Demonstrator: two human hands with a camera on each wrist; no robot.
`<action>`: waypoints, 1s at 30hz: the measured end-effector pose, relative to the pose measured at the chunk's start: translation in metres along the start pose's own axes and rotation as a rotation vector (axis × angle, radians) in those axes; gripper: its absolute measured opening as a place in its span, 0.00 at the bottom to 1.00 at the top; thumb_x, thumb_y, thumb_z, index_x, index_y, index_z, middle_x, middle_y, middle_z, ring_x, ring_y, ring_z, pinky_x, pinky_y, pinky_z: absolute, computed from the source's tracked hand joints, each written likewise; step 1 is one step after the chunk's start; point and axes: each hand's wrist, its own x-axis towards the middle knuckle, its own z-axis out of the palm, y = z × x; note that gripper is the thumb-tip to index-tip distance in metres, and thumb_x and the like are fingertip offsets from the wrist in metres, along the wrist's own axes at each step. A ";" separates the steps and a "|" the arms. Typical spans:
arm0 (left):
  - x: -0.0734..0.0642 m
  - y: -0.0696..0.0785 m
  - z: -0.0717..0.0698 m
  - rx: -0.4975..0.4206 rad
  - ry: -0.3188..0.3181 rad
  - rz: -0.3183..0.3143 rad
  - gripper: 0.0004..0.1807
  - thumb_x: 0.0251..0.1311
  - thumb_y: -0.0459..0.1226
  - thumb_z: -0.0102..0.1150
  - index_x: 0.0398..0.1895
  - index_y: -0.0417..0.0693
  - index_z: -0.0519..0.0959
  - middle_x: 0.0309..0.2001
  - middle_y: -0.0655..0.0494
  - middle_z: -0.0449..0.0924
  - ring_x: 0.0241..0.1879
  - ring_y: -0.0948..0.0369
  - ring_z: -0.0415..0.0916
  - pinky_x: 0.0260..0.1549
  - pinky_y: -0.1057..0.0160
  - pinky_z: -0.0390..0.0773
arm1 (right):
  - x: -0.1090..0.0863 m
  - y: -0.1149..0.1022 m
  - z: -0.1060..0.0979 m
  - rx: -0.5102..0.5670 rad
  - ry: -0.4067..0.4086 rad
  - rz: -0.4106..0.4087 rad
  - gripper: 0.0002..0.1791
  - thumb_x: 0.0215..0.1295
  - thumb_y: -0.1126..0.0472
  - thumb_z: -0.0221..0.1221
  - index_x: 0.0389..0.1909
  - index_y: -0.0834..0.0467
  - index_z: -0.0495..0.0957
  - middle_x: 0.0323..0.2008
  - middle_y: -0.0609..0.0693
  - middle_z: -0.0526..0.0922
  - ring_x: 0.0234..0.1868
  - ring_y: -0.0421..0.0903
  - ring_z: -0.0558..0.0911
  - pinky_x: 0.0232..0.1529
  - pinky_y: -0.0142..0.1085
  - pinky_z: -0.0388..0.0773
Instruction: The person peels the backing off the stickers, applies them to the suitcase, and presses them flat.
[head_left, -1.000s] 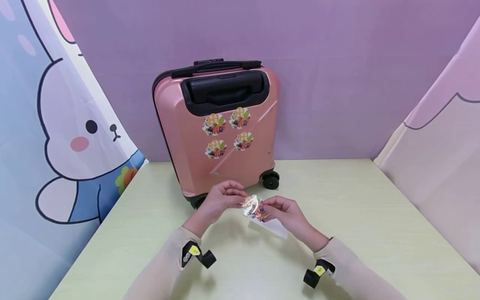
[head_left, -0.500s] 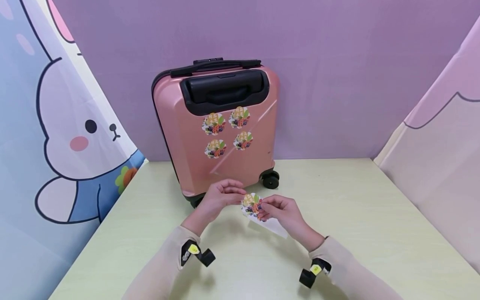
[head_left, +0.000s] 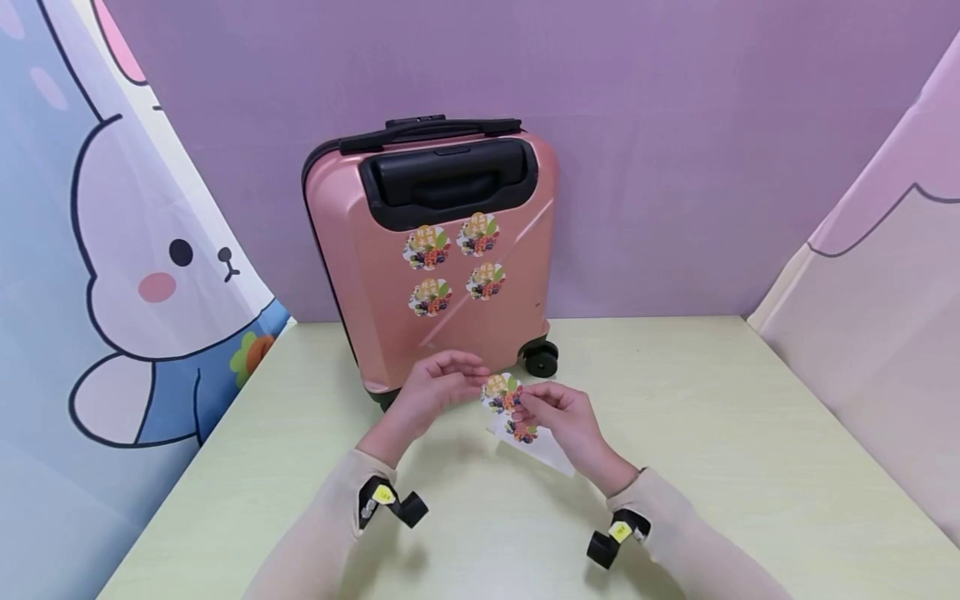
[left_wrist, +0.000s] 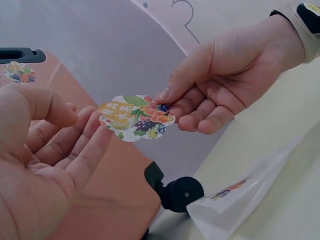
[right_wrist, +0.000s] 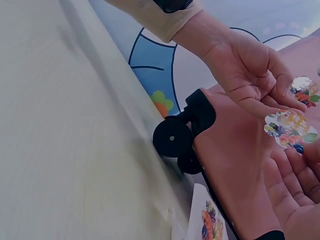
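Observation:
My right hand (head_left: 564, 418) pinches a scalloped fruit sticker (head_left: 500, 392) by its edge, between thumb and forefinger. Yellow lettering and printed fruit face up in the left wrist view, where the sticker (left_wrist: 137, 117) looks free of any backing. At its opposite edge are the fingertips of my left hand (head_left: 433, 392), fingers extended and thumb apart from them. Beneath the right hand lies a white backing sheet (head_left: 551, 454) bearing another fruit sticker (head_left: 521, 431); one corner of the sheet curls up in the left wrist view. Behind the hands stands a pink suitcase (head_left: 483, 333).
Several matching fruit stickers (head_left: 427, 247) are on the suitcase front, below its black handle recess (head_left: 450, 183). A black wheel (head_left: 541, 359) juts out at its lower right. The pale table (head_left: 712, 417) ends at a purple backdrop (head_left: 675, 167); a rabbit-print cloth (head_left: 165, 233) hangs left.
The sticker in my right hand has risen away from the backing sheet, uncovering another sticker there. Both hands have moved slightly up and toward the suitcase.

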 end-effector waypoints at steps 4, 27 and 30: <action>0.002 0.005 0.001 0.002 0.000 0.028 0.17 0.60 0.19 0.46 0.52 0.28 0.76 0.48 0.42 0.83 0.47 0.56 0.83 0.53 0.54 0.79 | 0.004 -0.001 0.001 0.040 0.024 -0.018 0.13 0.69 0.71 0.57 0.47 0.80 0.75 0.33 0.54 0.86 0.33 0.44 0.86 0.40 0.43 0.85; 0.010 0.021 0.010 0.072 0.025 0.252 0.26 0.59 0.19 0.42 0.64 0.27 0.62 0.56 0.31 0.72 0.57 0.45 0.74 0.61 0.46 0.71 | 0.022 -0.004 0.012 0.345 0.068 -0.059 0.11 0.73 0.70 0.50 0.46 0.66 0.80 0.39 0.53 0.86 0.41 0.47 0.86 0.44 0.43 0.84; 0.011 0.022 0.012 0.053 0.031 0.260 0.26 0.60 0.18 0.44 0.64 0.27 0.60 0.57 0.28 0.70 0.57 0.44 0.73 0.60 0.50 0.73 | 0.024 -0.004 0.013 0.366 0.069 -0.070 0.11 0.73 0.70 0.49 0.46 0.65 0.81 0.39 0.53 0.86 0.40 0.47 0.86 0.43 0.42 0.84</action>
